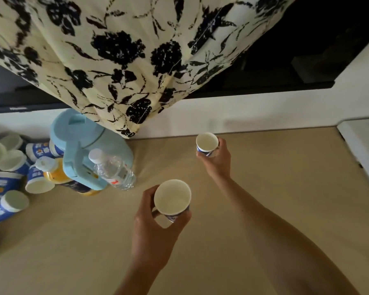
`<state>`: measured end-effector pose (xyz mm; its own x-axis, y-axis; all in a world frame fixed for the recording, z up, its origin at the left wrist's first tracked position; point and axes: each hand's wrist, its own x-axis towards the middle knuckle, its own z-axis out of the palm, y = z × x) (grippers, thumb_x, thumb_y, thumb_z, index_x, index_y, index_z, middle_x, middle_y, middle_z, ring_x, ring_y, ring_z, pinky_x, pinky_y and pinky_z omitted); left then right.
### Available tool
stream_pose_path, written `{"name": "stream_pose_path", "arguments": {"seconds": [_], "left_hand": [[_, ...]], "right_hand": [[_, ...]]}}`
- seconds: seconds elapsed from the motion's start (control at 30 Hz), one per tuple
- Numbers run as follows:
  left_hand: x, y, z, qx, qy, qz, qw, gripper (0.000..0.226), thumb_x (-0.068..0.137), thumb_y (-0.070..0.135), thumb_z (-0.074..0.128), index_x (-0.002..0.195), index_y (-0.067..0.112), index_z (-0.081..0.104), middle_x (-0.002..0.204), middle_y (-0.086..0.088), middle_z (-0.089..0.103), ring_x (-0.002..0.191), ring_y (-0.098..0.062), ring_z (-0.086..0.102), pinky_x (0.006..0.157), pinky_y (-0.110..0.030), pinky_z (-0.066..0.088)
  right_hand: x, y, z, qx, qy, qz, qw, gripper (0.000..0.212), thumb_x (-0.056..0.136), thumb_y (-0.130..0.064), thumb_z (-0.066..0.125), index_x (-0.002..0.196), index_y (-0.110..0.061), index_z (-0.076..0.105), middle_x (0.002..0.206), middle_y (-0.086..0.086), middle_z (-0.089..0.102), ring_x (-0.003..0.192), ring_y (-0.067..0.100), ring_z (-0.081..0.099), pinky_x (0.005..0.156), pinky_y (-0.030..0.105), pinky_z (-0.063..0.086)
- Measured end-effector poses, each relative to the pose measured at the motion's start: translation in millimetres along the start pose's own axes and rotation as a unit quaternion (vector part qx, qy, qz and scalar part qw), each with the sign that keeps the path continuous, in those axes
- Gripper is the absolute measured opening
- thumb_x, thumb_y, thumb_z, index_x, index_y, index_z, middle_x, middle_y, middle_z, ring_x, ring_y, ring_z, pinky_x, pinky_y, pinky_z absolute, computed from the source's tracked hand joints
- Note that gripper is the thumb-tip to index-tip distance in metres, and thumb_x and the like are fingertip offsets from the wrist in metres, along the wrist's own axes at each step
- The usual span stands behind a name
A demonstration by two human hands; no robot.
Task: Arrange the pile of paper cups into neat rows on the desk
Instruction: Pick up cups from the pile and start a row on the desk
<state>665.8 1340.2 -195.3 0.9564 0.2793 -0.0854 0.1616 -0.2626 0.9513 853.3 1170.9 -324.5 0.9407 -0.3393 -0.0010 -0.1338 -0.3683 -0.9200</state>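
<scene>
Left hand (156,228) fingers (183,219) wrap near cup (172,199), right hand (217,161) grips far cup (207,143) by the wall (254,112); both upright, mouth up, probably ready to seat on the surface (275,199). Pile (11,167) sits far left, leaving row space.

Tan desk (264,209) carries piled paper cups (13,161), a blue jug (81,145), a bottle (115,172).

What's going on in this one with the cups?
A person holds one white-and-blue paper cup upright in each hand over the beige desk: the left hand grips the nearer cup, the right hand the farther cup. The jumbled pile of cups lies at the desk's left end, beside a light blue jug and a clear plastic bottle. No row shows yet.
</scene>
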Motion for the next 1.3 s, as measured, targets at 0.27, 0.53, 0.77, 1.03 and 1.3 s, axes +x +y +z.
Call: {"name": "stream_pose_path", "arguments": {"seconds": [0.27,0.53,0.77,1.03,1.3], "left_hand": [[9.9,-9.2,3.1,0.02,-0.004,-0.014,1.0,0.068,0.055,0.046,0.087,0.116,0.034,0.06,0.108,0.013,0.071,0.093,-0.014,0.071,0.082,-0.04,0.06],[15.2,-9.4,2.7,0.032,-0.009,-0.015,0.999,0.064,0.063,0.015,0.095,0.113,0.037,0.061,0.108,0.012,0.071,0.098,-0.016,0.07,0.086,-0.034,0.057],[17.7,-3.1,3.4,0.024,-0.013,-0.012,1.0,0.062,0.061,0.024,0.094,0.113,0.034,0.061,0.108,0.014,0.071,0.101,-0.012,0.07,0.083,-0.02,0.055],[23.4,-1.0,10.1,0.025,-0.012,-0.028,0.999,0.06,0.066,0.013,0.093,0.115,0.03,0.063,0.111,0.009,0.07,0.096,-0.014,0.07,0.08,-0.016,0.055],[29.9,7.9,28.9,0.028,-0.027,0.0,0.999,0.064,0.066,0.013,0.093,0.12,0.03,0.063,0.119,0.008,0.066,0.109,-0.008,0.064,0.082,-0.012,0.053]], "right_hand": [[28.0,23.1,31.1,0.016,0.005,-0.017,1.0,0.055,0.069,-0.023,0.087,0.115,-0.02,0.058,0.095,-0.007,0.066,0.077,0.01,0.063,0.07,0.018,0.047],[46.9,27.1,39.7,0.027,0.012,-0.037,0.999,0.055,0.071,-0.02,0.086,0.118,-0.021,0.057,0.1,-0.007,0.066,0.077,0.015,0.064,0.072,0.023,0.051],[50.3,32.9,37.2,0.028,0.001,-0.044,0.999,0.065,0.071,-0.02,0.087,0.127,-0.02,0.055,0.107,-0.008,0.064,0.086,0.011,0.064,0.079,0.037,0.058],[3.0,19.7,-4.0,0.055,0.032,-0.002,0.998,0.079,0.078,-0.007,0.078,0.147,-0.012,0.039,0.133,0.004,0.049,0.113,0.013,0.053,0.097,0.049,0.05],[-76.4,-48.1,-91.4,0.066,-0.374,-0.08,0.922,0.075,0.073,-0.006,0.084,0.139,-0.023,0.052,0.131,-0.012,0.064,0.127,0.016,0.057,0.104,0.027,0.044]]}}
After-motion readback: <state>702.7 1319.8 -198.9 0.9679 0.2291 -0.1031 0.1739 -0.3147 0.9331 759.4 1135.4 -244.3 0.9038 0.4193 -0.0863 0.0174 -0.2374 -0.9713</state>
